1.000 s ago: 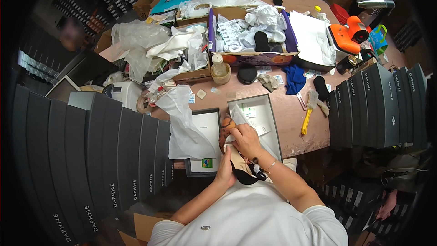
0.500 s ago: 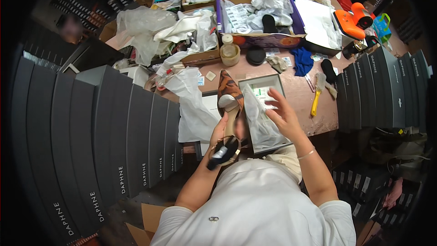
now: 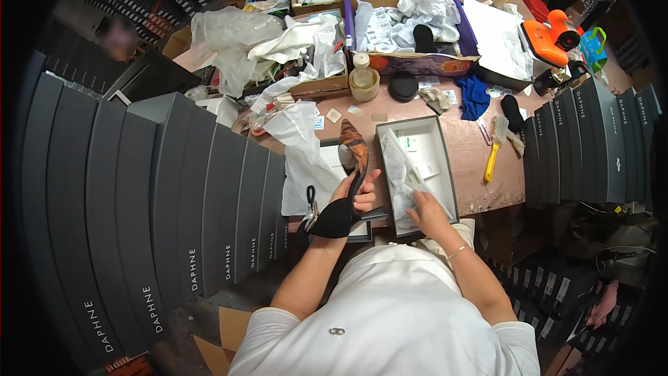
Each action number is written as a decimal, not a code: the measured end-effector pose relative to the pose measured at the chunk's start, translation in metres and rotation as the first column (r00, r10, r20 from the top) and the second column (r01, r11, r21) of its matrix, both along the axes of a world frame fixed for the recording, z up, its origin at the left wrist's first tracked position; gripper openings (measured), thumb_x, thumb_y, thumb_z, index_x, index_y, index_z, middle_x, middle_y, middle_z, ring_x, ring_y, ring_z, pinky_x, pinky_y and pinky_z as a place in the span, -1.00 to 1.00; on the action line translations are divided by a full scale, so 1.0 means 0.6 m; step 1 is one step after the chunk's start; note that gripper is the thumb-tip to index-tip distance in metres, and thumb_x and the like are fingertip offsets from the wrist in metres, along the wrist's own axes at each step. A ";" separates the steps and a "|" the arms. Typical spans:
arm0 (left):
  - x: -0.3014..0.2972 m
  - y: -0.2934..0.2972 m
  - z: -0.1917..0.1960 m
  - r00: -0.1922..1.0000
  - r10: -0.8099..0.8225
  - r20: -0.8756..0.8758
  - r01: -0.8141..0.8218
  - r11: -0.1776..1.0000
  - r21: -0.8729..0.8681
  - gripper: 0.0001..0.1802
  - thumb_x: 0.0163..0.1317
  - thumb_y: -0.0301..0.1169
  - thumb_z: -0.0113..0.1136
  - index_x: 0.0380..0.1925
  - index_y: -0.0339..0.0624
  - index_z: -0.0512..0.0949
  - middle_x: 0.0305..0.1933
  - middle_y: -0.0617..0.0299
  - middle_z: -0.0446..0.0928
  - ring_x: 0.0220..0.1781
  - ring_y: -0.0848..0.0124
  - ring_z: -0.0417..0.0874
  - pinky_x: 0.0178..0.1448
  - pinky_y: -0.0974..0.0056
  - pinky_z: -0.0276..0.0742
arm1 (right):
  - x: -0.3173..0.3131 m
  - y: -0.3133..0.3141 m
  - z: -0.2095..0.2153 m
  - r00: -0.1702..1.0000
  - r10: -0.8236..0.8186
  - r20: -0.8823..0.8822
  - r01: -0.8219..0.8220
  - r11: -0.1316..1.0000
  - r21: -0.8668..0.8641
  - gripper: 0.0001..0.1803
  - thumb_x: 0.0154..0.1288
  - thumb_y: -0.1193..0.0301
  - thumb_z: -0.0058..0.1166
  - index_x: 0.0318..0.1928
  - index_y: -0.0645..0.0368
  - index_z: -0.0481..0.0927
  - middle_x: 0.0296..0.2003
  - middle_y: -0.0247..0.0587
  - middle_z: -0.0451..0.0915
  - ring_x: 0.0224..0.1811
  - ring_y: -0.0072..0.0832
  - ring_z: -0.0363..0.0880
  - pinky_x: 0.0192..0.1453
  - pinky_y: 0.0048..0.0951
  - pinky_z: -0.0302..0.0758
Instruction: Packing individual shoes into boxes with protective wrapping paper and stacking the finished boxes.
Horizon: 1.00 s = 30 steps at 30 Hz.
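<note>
My left hand (image 3: 363, 193) is closed round a pointed shoe (image 3: 355, 145) with a brown-and-black animal pattern at the toe and a black heel part. The shoe is tipped on its side, toe away from me, its strap at the left. My right hand (image 3: 431, 217) reaches into the near end of an open grey shoebox (image 3: 450, 181), fingers closed on white tissue paper (image 3: 399, 177) along the box's left side. Beneath the shoe lies another open box part, largely hidden by my left hand and the shoe. A white sheet of tissue (image 3: 298, 146) lies left of it.
Tall rows of dark shoeboxes (image 3: 167, 188) flank the table on the left, and more (image 3: 588, 139) on the right. Farther back are a purple carton (image 3: 410, 64) of crumpled paper, a jar (image 3: 363, 83) and a black round tin (image 3: 403, 88). A yellow-handled brush (image 3: 492, 157) lies at the right.
My left hand has turned the shoe from sole-down with its inside showing onto its side. My right hand has come down from above the shoebox onto the tissue paper.
</note>
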State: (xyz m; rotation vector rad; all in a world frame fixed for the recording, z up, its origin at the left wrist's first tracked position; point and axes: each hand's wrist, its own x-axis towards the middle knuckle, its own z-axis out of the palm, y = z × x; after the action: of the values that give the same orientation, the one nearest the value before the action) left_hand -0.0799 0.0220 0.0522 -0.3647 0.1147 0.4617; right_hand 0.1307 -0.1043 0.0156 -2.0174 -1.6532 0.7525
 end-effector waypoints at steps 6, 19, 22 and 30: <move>-0.075 0.053 -0.094 -0.093 0.686 -0.722 0.672 0.578 0.463 -0.31 0.30 -0.18 0.14 0.33 -0.25 0.16 0.15 0.03 0.41 0.12 0.30 0.47 0.13 0.28 0.42 | 0.020 0.044 -0.080 0.987 0.085 0.135 -0.063 0.985 -0.158 -0.66 0.14 0.23 0.16 -0.28 0.32 0.55 -0.28 0.10 0.60 -0.19 0.00 0.57 -0.13 -0.13 0.48; 0.055 -0.005 0.038 0.679 0.135 -0.722 0.078 0.964 0.254 -0.53 0.20 -0.21 0.07 0.02 -0.32 0.43 0.05 0.03 0.52 0.12 0.18 0.52 0.27 0.02 0.36 | 0.033 0.037 0.205 0.830 0.378 0.411 -0.502 0.827 0.253 -0.86 -0.02 0.40 0.08 -0.38 0.12 0.53 -0.49 -0.31 0.44 -0.27 -0.35 0.52 -0.04 -0.21 0.43; 0.059 -0.009 0.042 0.715 0.222 -0.663 -0.135 0.974 0.181 -0.51 0.12 -0.25 0.00 0.01 -0.34 0.44 0.05 0.00 0.53 0.13 0.09 0.52 0.29 -0.03 0.34 | -0.019 0.043 0.181 0.901 0.154 0.405 -0.374 0.746 0.551 -0.82 0.01 0.39 0.01 -0.32 0.09 0.56 -0.46 -0.34 0.41 -0.15 -0.44 0.49 0.33 -0.10 0.17; 0.006 0.037 0.042 0.643 0.446 -0.622 -0.256 0.891 0.374 -0.71 0.12 -0.23 0.01 -0.22 -0.14 0.46 0.02 0.04 0.55 0.10 0.13 0.53 0.28 -0.02 0.35 | 0.023 0.016 0.278 0.932 0.054 -0.359 0.148 0.846 0.512 -0.64 0.20 0.42 0.23 -0.02 0.30 0.53 -0.15 -0.04 0.60 -0.13 -0.24 0.61 -0.04 -0.36 0.53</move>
State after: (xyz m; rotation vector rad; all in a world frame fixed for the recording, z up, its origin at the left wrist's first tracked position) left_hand -0.0765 0.0445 0.0771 0.0724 0.7348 0.9928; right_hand 0.1446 -0.0950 0.1821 -1.4207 -1.3912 0.5253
